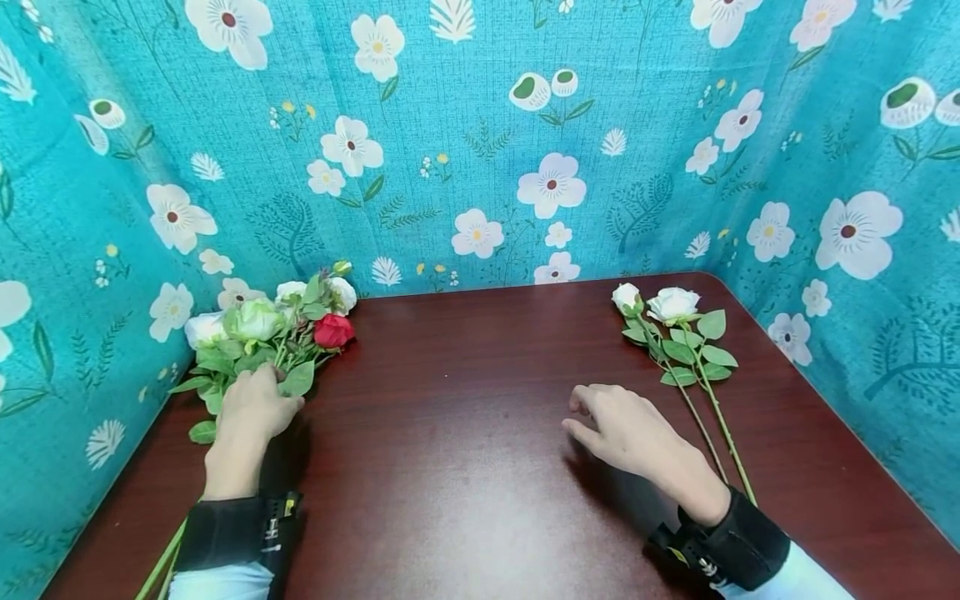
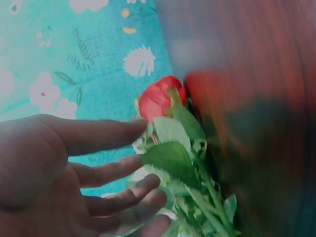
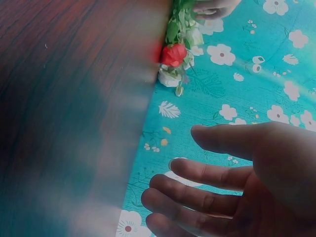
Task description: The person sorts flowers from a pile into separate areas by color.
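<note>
The left hand (image 1: 251, 410) rests on the bunch (image 1: 262, 337) at the table's (image 1: 465, 467) ten o'clock corner, fingers laid over the leaves. From the head view, the fingertips are buried in foliage, so whether they press or merely touch cannot be told. The left wrist view shows the fingers (image 2: 106, 173) straight and slightly apart, their tips against the leaves (image 2: 170, 158), curled round nothing. The bunch holds a red rose (image 1: 333, 330), a greenish bloom (image 1: 255, 319) and several white ones. Its stems (image 1: 161, 567) run under the wrist toward seven o'clock and are cut off by the frame edge. In the left wrist view only the red rose (image 2: 160, 98) is plain; the rest of the bunch is blurred and its lower part leaves the picture.

The right hand (image 1: 626, 433) is over bare wood near the table's four o'clock, palm down, holding nothing. Its fingers (image 3: 197, 192) are relaxed and spread; whether they touch the table cannot be told. Just beside it, toward two o'clock, lie two white roses (image 1: 671, 321), their stems (image 1: 720, 433) passing behind the wrist and its black strap (image 1: 738, 542).

The right wrist view is mostly blur: the table (image 3: 59, 98) smears into a grey-blue band. At its twelve o'clock the bunch (image 3: 180, 42) shows small, with the left hand's fingertips (image 3: 215, 7) half cut off at the top edge.

A teal floral cloth (image 1: 480, 133) walls the table on three sides.
</note>
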The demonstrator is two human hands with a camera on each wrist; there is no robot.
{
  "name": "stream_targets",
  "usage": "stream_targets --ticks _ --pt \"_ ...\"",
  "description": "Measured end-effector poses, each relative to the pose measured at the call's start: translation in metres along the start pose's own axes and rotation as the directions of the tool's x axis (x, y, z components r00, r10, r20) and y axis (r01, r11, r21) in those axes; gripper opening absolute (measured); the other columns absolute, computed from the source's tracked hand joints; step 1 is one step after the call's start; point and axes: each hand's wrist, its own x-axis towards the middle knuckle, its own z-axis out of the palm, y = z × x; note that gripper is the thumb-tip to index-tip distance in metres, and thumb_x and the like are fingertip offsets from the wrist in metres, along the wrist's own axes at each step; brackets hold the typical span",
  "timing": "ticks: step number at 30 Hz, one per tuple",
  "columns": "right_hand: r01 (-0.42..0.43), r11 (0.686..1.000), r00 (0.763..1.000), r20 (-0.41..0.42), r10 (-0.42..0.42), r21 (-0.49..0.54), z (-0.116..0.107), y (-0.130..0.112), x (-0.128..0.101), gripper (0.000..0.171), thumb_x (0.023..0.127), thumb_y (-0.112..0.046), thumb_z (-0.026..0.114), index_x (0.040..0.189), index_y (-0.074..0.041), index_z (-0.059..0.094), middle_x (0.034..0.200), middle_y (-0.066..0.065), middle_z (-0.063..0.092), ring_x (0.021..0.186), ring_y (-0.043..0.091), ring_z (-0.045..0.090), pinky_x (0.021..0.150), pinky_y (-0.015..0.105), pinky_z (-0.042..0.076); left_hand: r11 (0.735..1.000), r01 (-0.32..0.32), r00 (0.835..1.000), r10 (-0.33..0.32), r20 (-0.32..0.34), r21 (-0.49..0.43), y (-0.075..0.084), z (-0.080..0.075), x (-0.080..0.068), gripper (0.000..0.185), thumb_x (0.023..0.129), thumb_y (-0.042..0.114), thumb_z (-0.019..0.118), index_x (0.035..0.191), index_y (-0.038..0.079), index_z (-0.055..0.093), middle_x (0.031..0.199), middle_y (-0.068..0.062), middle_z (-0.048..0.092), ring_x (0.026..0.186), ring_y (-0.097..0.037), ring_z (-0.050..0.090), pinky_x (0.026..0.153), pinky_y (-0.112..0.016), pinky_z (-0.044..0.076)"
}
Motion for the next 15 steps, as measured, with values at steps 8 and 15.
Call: stream_targets --ticks 8,15 --pt "-0.008 1.0 1.0 0.006 0.008 -0.007 0.0 -0.005 -0.003 0.019 0.094 -0.024 0.077 0.103 -0.009 0.07 0.085 -0.004 0.062 0.073 0.011 0.055 0.064 0.032 0.05 0.997 -0.021 0.992 0.012 0.125 0.071 -0.018 -0.014 -0.002 0.038 0.089 0.007 0.059 0.112 -0.023 0.05 0.111 -0.048 0.045 0.101 -0.061 0.049 0.08 -0.062 0.047" --pt "-0.018 1.0 1.0 0.011 0.018 -0.008 0.0 -0.01 -0.007 0.02 0.094 -0.024 0.076 0.105 -0.008 0.071 0.087 -0.003 0.064 0.077 0.013 0.058 0.066 0.034 0.051 0.993 -0.041 0.981 0.018 0.193 0.113 -0.026 -0.016 -0.002 0.032 0.09 0.006 0.06 0.106 -0.021 0.054 0.104 -0.044 0.051 0.098 -0.06 0.053 0.078 -0.06 0.048"
